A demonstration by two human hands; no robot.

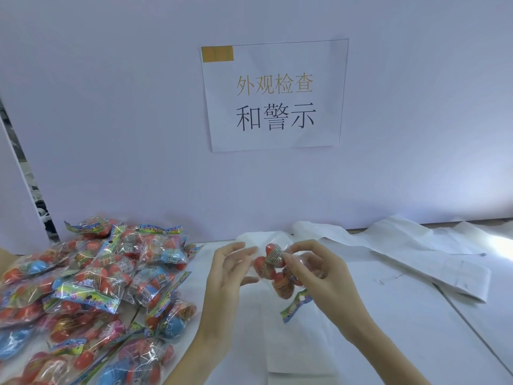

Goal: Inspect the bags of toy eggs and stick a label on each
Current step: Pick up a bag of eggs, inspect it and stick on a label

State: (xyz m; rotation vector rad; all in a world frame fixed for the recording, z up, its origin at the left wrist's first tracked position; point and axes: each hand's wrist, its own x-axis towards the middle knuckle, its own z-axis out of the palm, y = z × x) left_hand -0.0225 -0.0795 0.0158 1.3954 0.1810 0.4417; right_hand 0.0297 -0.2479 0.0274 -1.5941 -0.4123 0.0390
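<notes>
Heaped clear bags of toy eggs [91,295] at the near left, spilling across the white surface [402,315]: red and blue eggs inside, bright printed header cards on top, bags overlapping each other. Behind that heap, a dark gap at the edge of the back panel, contents too blurred to tell.

Left hand [224,276] raised at centre, fingers spread and curled, fingertips at the left edge of one held bag [277,270]; firm grip or mere touch, cannot tell. Held bag lifted above the surface between both hands, red eggs visible through the plastic, its colourful header card [295,305] hanging down toward the surface. Right hand [319,270] pinched on the bag's upper right, thumb and forefinger closed on the plastic next to an egg's printed band. White sheets of paper [291,343] lying flat beneath the hands.

Paper sign [274,95] fixed to the pale back panel above, with an orange patch in its top left corner and two lines of Chinese characters. Crumpled white sheets [416,254] farther right, near the panel's foot.
</notes>
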